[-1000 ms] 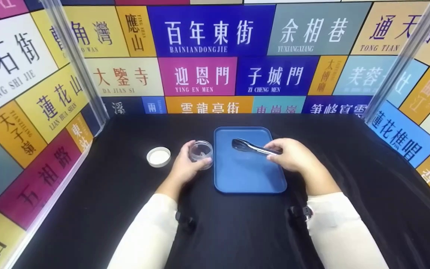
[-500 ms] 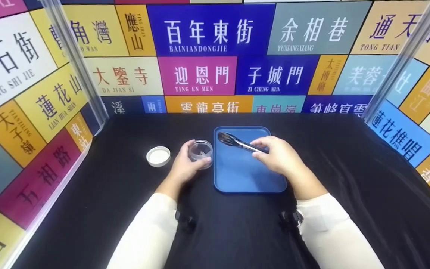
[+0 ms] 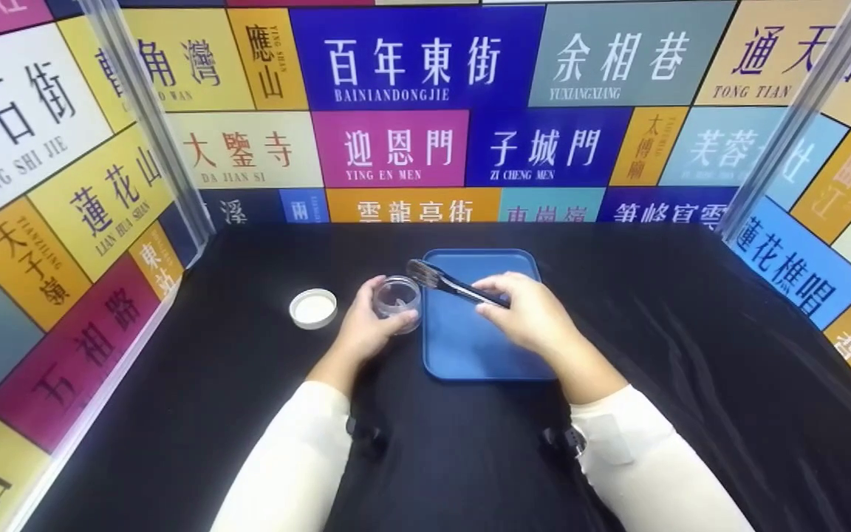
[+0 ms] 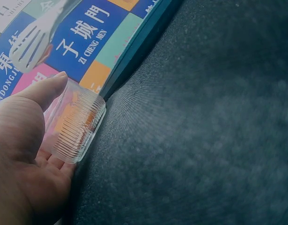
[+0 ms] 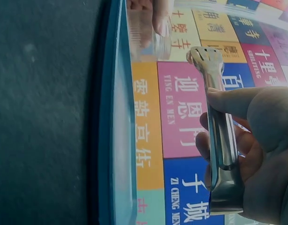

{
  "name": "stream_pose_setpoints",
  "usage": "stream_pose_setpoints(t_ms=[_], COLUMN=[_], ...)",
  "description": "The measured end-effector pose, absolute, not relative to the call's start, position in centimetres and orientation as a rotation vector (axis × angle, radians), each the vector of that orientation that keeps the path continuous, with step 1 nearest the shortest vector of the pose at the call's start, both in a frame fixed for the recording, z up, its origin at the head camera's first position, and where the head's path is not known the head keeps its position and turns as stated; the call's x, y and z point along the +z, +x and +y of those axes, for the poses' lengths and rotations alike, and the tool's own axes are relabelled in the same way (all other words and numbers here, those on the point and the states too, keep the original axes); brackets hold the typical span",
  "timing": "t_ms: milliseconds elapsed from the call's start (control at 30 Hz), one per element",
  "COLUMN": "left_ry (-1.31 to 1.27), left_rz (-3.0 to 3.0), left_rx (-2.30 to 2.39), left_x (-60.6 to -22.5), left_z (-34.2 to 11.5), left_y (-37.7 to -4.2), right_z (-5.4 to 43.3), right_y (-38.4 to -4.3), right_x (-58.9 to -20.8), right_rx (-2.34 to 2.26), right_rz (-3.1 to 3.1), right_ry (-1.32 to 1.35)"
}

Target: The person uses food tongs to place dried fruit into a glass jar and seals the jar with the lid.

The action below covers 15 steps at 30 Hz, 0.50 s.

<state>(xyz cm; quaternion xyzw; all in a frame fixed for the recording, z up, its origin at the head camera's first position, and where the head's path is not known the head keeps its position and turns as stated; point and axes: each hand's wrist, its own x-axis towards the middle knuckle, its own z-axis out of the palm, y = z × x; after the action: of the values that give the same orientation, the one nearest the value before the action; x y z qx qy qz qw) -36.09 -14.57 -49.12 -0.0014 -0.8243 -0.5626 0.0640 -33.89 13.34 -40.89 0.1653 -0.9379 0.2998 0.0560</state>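
My left hand (image 3: 368, 329) grips a clear, open-topped jar (image 3: 398, 290) standing on the black cloth, left of the blue tray (image 3: 470, 351). Something small shows inside it. In the left wrist view, thumb and fingers wrap the jar's ribbed wall (image 4: 78, 124). My right hand (image 3: 532, 314) holds metal tongs (image 3: 462, 284) above the tray, their slotted heads over the jar's right rim. The right wrist view shows the thumb and fingers pressing the tongs' arms (image 5: 224, 140) together. A small brownish piece (image 5: 189, 56) shows between the tong heads.
A white round lid (image 3: 313, 309) lies on the black cloth (image 3: 248, 414) to the left of the jar. Colourful panels with printed characters (image 3: 396, 148) stand behind and on both sides. Clear corner posts (image 3: 156, 125) rise at the back.
My right hand has carried the tongs leftward across the tray, from over its middle to the jar's rim. The left hand and jar have stayed in place.
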Motion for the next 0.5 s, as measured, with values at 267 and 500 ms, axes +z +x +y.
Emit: stream_pose_setpoints(t_ms=[267, 500], left_ry=[0.006, -0.013], left_rz=[-2.510, -2.489], left_rx=[-1.680, -1.702], left_x=[-48.9, -49.0], left_z=[-14.6, -14.6], left_y=[-36.1, -36.0], right_z=[12.0, 11.7], right_y=[-33.6, -33.7], right_x=[-41.5, -41.9], right_rx=[0.957, 0.956], right_rz=[-2.851, -2.829], right_ry=[0.497, 0.522])
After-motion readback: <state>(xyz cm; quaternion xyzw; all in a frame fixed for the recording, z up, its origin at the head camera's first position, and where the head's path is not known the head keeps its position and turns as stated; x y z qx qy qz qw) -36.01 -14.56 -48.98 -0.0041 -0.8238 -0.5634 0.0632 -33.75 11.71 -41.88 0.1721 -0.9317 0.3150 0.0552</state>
